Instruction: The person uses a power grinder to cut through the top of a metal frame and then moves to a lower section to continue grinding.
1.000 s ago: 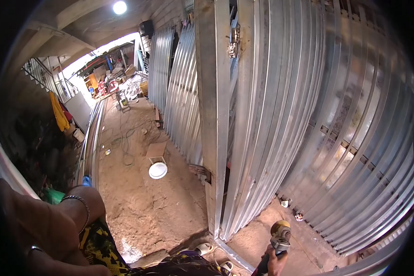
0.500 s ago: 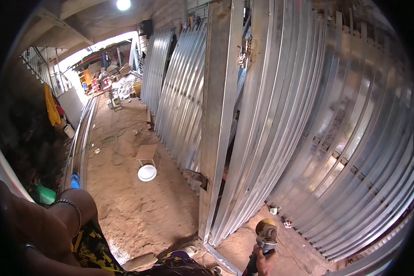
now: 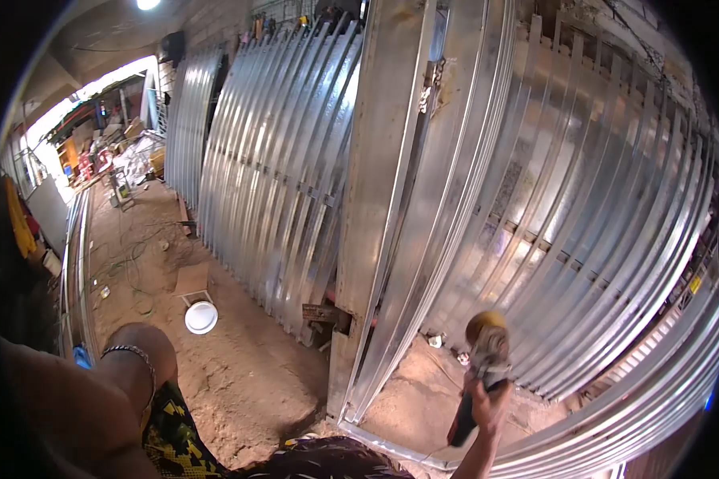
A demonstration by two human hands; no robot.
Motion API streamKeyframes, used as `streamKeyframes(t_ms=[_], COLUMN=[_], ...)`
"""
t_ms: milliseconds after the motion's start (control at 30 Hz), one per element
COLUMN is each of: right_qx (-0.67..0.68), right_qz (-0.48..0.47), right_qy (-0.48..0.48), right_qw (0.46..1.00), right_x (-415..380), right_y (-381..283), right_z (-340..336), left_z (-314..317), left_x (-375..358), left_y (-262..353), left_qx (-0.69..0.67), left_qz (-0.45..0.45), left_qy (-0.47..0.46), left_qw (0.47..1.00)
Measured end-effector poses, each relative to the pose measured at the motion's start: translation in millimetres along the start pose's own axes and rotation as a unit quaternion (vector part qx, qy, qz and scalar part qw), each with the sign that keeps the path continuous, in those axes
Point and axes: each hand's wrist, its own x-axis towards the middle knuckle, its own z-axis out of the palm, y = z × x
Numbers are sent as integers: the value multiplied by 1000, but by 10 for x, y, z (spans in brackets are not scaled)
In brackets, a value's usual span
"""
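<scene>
My right hand (image 3: 487, 403) grips an angle grinder (image 3: 490, 355) by its dark body, slightly smeared by motion. A round yellowish-brown disc (image 3: 485, 326) on its head points up and away from me. The tool is above the floor, to the right of an upright metal post (image 3: 379, 160) and in front of leaning corrugated metal panels (image 3: 567, 215). At the lower left, my left arm (image 3: 64, 399) reaches down to a bracelet (image 3: 128, 349) beside my bent leg. The fingers of my left hand cannot be made out.
A metal strip (image 3: 391, 447) runs along the floor from the post's foot. More ribbed panels (image 3: 276, 168) lean along the wall. A small stool (image 3: 192, 279) and a white round lid (image 3: 201, 318) are on the dirt floor. Cables (image 3: 140, 259) lie further back.
The view has swung to the right. My right hand has lifted the angle grinder higher and further forward. My left arm stays at the lower left.
</scene>
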Motion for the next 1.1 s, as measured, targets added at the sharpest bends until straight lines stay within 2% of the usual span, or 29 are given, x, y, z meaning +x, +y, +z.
streamKeyframes(t_ms=[100, 167, 233, 367, 433, 533, 600, 633, 700, 733, 800, 900, 933, 1100], right_qx=[-2, -52, -74, -88, -167, -211, -243, -269, -289, -303, -312, -338, -346, -383], right_qz=[-36, -98, -121, -236, -277, -307, -338, -368, -371, -372, -381, -375, -380, -382], right_qy=[44, 61, 79, 117, 115, 124, 140, 150, 151, 152, 158, 153, 153, 155], right_qw=[998, 992, 987, 961, 939, 920, 898, 878, 869, 864, 856, 849, 844, 826], right_x=[48, 92, 154, 308, 358, 460, 595, 685, 865, 947, 1084, 1238, 1294, 1360], right_y=[-470, -873, -1106, -1706, -1993, -2405, -2562, -2624, -2734, -2794, -2901, -3019, -3050, -3148], right_z=[210, 332, 408, 618, 672, 880, 1009, 1059, 1139, 1174, 1234, 1261, 1268, 1336], left_z=[-167, -255, -320, -316, -79, 664, 1186, 1395, 1716, 1781, 1848, 1957, 2005, 2131], left_x=[-95, -165, -217, -342, -411, -464, -478, -468, -438, -388, -293, -203, -188, -185], left_y=[-87, -142, -185, -353, -598, -1087, -1435, -1554, -1723, -1789, -1948, -2207, -2242, -2411], left_qx=[-24, -39, -51, -75, -97, -147, -144, -147, -76, -79, -159, -132, -63, -12], left_qz=[17, 35, 46, 39, -54, -230, -293, -290, -322, -319, -326, -344, -311, -265], left_qy=[11, 23, 40, 96, 86, -28, -112, -109, -91, -88, -6, 13, 54, 124], left_qw=[1000, 998, 997, 992, 990, 962, 938, 939, 939, 940, 932, 930, 947, 956])
